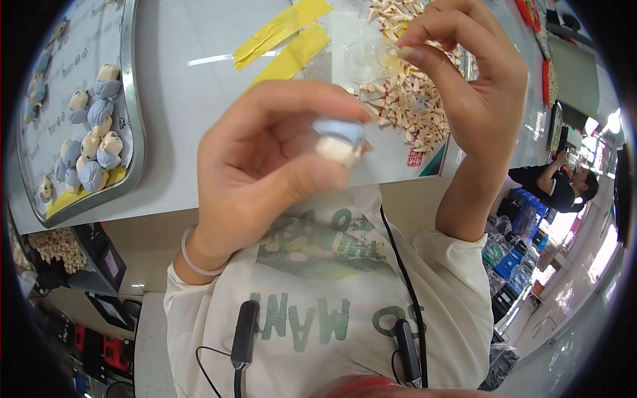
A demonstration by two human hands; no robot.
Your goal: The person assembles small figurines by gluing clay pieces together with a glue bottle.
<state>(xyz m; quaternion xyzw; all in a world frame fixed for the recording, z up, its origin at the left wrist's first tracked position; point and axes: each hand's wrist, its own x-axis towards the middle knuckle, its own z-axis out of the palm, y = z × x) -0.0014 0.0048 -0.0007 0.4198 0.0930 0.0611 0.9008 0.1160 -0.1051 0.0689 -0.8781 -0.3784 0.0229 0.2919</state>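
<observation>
Between the thumb and fingers of my left hand (245,152) is a small doll head (340,140), cream below with a light blue top, raised above the table's front edge. It is somewhat blurred. My right hand (474,73) hovers over a heap of small cream pointed pieces with red ends (415,109), its thumb and index finger closed in a pinch. Whatever lies between those fingertips is too small to make out. Beside the heap, close to my right fingertips, sits a clear round dish (363,61).
A metal-rimmed tray (137,99) on the left holds several similar blue-and-cream heads (99,116) on a white liner. Yellow tape strips (282,33) cross the grey table (179,132). A container of cream pieces (58,249) stands below left. Another person (561,186) is at far right.
</observation>
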